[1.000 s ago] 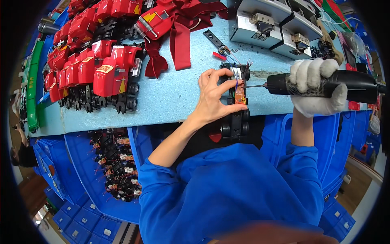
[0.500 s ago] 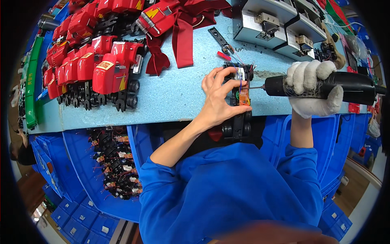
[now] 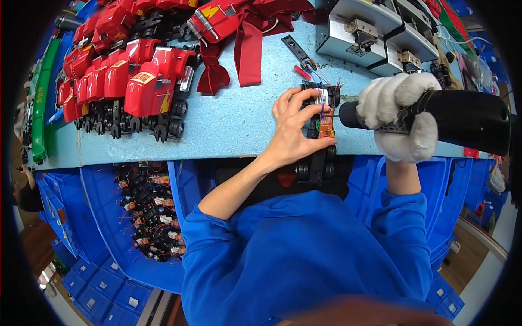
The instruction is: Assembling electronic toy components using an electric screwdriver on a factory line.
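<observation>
Bare left hand, its grip part-closed, holding a black plastic wheeled chassis with an orange rectangular circuit board across the near edge of the pale blue speckled table; white-gloved right hand, its grip wrapped around a black cylindrical power screwdriver, the thin shaft pointing leftward at the chassis

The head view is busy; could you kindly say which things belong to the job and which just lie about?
In the job: left hand, wheeled chassis, orange circuit board, gloved right hand, black power driver.

Apparently lying about: red truck cabs, dark red cloth, silver metal equipment.
</observation>
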`<state>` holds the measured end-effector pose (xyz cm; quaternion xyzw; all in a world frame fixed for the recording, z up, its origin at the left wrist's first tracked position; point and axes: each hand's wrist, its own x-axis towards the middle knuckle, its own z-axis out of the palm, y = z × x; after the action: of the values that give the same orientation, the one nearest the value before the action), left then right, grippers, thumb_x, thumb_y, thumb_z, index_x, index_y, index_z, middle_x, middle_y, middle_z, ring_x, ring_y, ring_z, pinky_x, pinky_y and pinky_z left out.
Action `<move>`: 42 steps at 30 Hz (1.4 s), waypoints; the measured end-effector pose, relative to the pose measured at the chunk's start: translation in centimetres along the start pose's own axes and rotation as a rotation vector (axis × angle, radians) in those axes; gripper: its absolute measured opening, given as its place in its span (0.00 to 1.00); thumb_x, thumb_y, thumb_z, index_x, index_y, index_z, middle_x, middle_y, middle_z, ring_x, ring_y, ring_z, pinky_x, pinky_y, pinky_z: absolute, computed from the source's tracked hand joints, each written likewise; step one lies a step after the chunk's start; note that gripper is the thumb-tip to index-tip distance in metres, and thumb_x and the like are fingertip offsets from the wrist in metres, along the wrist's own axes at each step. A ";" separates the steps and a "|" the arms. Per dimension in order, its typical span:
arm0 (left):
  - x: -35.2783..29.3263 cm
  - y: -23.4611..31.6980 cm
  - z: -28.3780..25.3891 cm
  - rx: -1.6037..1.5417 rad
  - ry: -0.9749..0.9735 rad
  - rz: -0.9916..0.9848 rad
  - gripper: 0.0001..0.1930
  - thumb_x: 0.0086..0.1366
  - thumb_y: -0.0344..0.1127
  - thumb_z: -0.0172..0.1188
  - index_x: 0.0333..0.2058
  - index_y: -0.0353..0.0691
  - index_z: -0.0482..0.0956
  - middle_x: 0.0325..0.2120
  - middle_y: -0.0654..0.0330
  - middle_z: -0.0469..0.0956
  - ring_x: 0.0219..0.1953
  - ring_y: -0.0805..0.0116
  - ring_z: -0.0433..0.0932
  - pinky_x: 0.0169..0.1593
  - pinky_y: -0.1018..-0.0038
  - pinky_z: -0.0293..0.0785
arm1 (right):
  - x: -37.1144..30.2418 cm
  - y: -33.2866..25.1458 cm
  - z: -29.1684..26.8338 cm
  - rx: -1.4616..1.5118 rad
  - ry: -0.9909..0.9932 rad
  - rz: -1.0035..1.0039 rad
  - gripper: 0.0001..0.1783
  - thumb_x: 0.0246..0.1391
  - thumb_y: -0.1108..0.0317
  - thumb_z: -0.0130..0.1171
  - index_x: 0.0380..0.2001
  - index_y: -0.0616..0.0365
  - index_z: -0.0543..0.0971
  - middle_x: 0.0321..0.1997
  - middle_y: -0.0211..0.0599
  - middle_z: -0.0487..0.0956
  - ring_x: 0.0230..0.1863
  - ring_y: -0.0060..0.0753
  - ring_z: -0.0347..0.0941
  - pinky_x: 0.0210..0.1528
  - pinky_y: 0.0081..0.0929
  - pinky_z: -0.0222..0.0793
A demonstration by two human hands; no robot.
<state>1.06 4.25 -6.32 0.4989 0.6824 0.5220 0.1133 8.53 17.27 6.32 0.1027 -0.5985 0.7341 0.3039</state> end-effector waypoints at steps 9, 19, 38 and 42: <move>0.1 0.1 0.2 -0.017 0.026 0.006 0.28 0.33 0.40 0.73 0.38 0.43 0.75 0.49 0.58 0.66 0.56 0.51 0.55 0.58 0.58 0.47 | -0.4 0.2 1.2 -0.199 0.029 -0.004 0.18 0.43 0.53 0.57 0.27 0.53 0.63 0.17 0.30 0.65 0.14 0.28 0.64 0.22 0.29 0.64; 0.1 0.1 0.0 -0.031 -0.004 -0.001 0.27 0.33 0.42 0.73 0.37 0.44 0.77 0.48 0.57 0.66 0.55 0.50 0.55 0.57 0.57 0.49 | 6.1 -2.0 -10.9 -0.317 -0.069 -0.169 0.17 0.55 0.53 0.38 0.30 0.55 0.68 0.20 0.30 0.62 0.22 0.29 0.63 0.30 0.31 0.62; 0.5 -0.7 -1.4 -0.047 -0.157 0.030 0.28 0.39 0.40 0.71 0.43 0.44 0.76 0.51 0.56 0.63 0.56 0.52 0.54 0.58 0.60 0.51 | -0.9 -2.9 -3.8 0.010 0.188 0.011 0.19 0.50 0.47 0.42 0.24 0.53 0.64 0.15 0.24 0.63 0.13 0.21 0.60 0.21 0.23 0.60; 0.8 -0.7 -1.4 -0.050 -0.181 0.043 0.27 0.41 0.39 0.69 0.44 0.43 0.75 0.52 0.55 0.62 0.57 0.52 0.53 0.59 0.59 0.49 | -1.8 -2.3 -3.5 0.026 0.176 -0.005 0.20 0.49 0.46 0.43 0.26 0.53 0.64 0.17 0.26 0.65 0.14 0.22 0.62 0.22 0.23 0.63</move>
<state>-0.62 4.05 -6.02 0.5555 0.6453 0.4940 0.1756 11.95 20.20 6.34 0.0432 -0.5596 0.7471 0.3560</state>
